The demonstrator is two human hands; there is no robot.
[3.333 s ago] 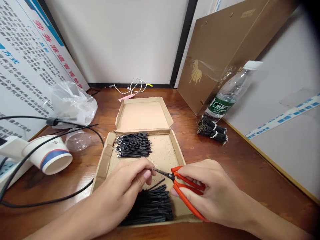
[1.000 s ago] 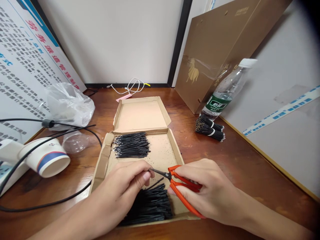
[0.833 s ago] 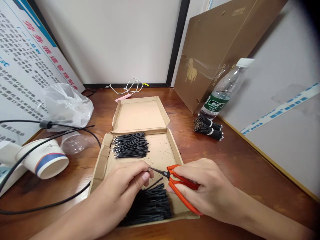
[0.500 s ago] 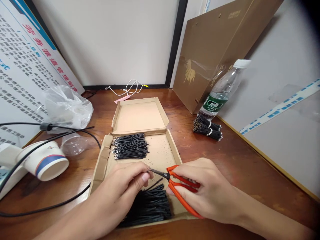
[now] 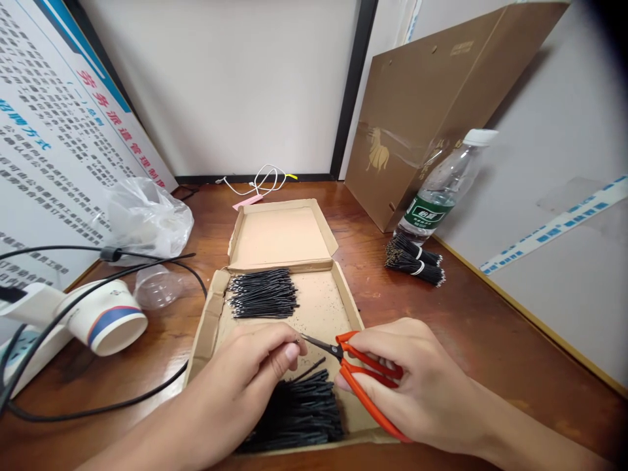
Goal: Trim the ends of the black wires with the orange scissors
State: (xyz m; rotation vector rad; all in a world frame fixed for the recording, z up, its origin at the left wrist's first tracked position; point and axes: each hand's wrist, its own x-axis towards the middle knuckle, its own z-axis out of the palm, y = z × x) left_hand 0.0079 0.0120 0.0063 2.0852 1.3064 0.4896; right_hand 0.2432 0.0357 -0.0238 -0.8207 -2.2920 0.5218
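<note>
My right hand (image 5: 417,386) is closed around the orange handles of a pair of scissors (image 5: 366,392). Its dark blades point left and look nearly closed, the tips at the fingertips of my left hand (image 5: 255,373). Thumb and forefinger of that hand are pinched together; a tiny dark bit shows at the tips, too small to name. Beneath both hands lies an open cardboard box (image 5: 350,301). A pile of black wires (image 5: 309,412) fills its near end, partly hidden by my left hand. Farther back in the box, more black wires (image 5: 265,294) with silvery ends lie side by side.
Two banded wire bundles (image 5: 417,261) lie by a water bottle (image 5: 426,203) at right, near a brown box (image 5: 392,144). At left are a paper cup (image 5: 115,320), a black cable (image 5: 98,405), a clear plastic cup (image 5: 157,288) and a plastic bag (image 5: 152,216).
The whole view has shifted slightly, so everything sits a little farther right and lower. My hands and the scissors keep nearly the same pose over the box.
</note>
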